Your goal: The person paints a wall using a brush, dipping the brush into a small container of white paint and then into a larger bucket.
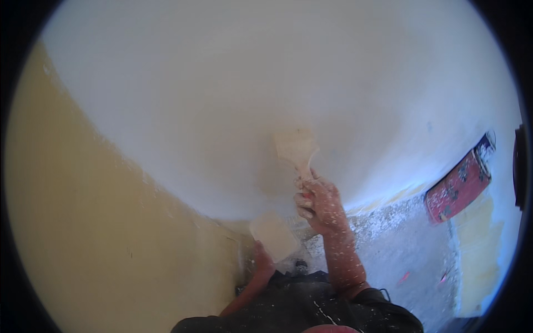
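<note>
My right hand [318,204], spattered with white, grips the handle of a wide, pale putty knife [296,145]. The knife's broad end lies at the whitish wall [233,104], pointing away from me; whether its edge touches cannot be told. Lower and to the left, my left hand [263,259] holds a pale, roughly rectangular board or plate [275,236] near my body. The fingers under that plate are hidden. Both forearms are bare, and the right one carries many white specks.
A yellow wall [125,233] adjoins the whitish one on the left. At the right, a red patterned cylindrical object [458,187] stands near the wall. White splatter covers the grey floor [399,245]. A dark object [519,166] shows at the far right rim.
</note>
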Demonstrator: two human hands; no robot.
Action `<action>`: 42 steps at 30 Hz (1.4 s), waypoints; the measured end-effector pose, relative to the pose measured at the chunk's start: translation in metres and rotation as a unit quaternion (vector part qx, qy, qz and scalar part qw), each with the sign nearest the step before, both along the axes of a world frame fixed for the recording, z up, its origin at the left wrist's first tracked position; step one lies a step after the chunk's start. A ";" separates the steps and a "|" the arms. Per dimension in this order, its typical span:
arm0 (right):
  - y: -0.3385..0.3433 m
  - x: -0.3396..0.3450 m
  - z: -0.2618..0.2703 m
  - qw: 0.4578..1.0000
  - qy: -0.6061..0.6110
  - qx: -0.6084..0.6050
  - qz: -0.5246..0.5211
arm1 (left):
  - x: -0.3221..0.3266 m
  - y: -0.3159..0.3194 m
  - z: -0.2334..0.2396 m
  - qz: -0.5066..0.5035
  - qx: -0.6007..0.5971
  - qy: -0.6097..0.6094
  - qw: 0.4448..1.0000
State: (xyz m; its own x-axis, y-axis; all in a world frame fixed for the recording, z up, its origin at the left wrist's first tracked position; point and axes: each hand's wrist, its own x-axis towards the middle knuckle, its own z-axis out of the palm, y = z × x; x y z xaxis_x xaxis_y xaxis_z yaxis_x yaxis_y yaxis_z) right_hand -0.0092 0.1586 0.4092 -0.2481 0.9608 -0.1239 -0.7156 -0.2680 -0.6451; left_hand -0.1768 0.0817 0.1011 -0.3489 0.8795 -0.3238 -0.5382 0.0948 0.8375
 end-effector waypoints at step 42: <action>0.001 0.043 0.077 0.993 -0.064 0.078 -0.064 | 0.024 -0.011 0.006 0.039 -0.018 -0.006 0.999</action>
State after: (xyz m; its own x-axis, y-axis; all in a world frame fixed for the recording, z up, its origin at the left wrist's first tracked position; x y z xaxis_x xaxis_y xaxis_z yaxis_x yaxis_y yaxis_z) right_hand 0.0337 0.1598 0.4863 -0.1141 0.9934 0.0073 -0.6472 -0.0687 -0.7592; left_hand -0.1531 0.0710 0.1074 -0.4119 0.8375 -0.3590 -0.5544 0.0823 0.8281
